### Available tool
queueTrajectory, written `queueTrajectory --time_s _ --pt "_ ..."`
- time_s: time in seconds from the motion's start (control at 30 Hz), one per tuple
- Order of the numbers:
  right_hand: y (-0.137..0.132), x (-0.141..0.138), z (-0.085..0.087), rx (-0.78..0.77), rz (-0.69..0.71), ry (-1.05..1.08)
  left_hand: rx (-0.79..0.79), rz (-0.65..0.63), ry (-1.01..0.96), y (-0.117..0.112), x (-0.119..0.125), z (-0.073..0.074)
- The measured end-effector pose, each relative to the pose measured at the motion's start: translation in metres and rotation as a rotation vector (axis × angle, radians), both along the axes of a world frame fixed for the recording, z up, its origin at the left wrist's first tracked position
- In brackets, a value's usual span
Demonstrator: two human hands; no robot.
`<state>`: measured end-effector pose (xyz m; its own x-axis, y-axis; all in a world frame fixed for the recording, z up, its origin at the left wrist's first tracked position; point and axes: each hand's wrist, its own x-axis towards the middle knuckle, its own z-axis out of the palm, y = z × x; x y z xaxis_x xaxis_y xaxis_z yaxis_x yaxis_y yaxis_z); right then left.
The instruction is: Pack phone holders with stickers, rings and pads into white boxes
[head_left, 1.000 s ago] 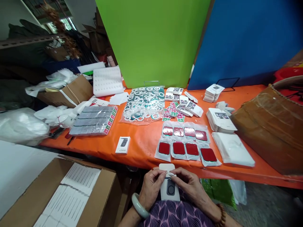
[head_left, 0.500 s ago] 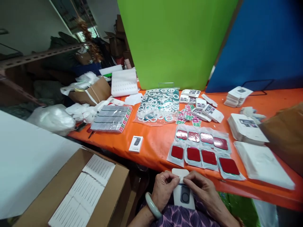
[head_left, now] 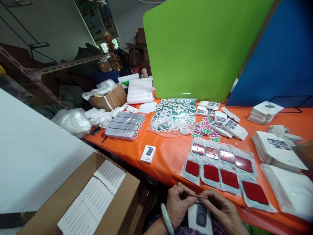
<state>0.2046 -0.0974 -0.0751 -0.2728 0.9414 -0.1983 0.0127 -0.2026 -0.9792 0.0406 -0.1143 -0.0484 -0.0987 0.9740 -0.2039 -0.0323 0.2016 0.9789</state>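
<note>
Low in the head view, both my hands grip a small white box (head_left: 201, 218) with a dark device printed on its front. My left hand (head_left: 179, 205), with a pale green bangle on the wrist, pinches the box's upper left edge. My right hand (head_left: 221, 212) closes on its upper right edge. The top flap now lies folded down flat between my fingertips. The box rests over my lap, just below the front edge of the orange table (head_left: 168, 156).
An identical white box (head_left: 148, 153) lies on the table. Red pads in clear bags (head_left: 220, 166), a bag of rings (head_left: 173, 114), green-red stickers (head_left: 205, 127), stacked white cards (head_left: 276, 150) and a grey pack (head_left: 126, 125) spread across it. An open carton (head_left: 97, 199) stands at my left.
The view has swung left and up. The box's top flap, upright a second ago, now lies folded down between my fingertips. Both hands sit lower in the picture.
</note>
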Motion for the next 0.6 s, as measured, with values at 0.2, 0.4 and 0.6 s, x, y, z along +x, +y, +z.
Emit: queueTrajectory --time_s 0.2,0.4,0.6 --pt "0.001 0.009 0.004 0.240 0.149 -0.106 0.075 -0.143 0.108 -0.003 -0.009 0.003" --pt "0.011 0.000 0.015 0.217 0.052 -0.198 0.032 -0.056 -0.036 0.011 -0.009 -0.040" --pt "0.024 -0.009 0.027 -0.142 0.063 0.045 -0.196 -0.164 -0.167 0.024 -0.012 -0.027"
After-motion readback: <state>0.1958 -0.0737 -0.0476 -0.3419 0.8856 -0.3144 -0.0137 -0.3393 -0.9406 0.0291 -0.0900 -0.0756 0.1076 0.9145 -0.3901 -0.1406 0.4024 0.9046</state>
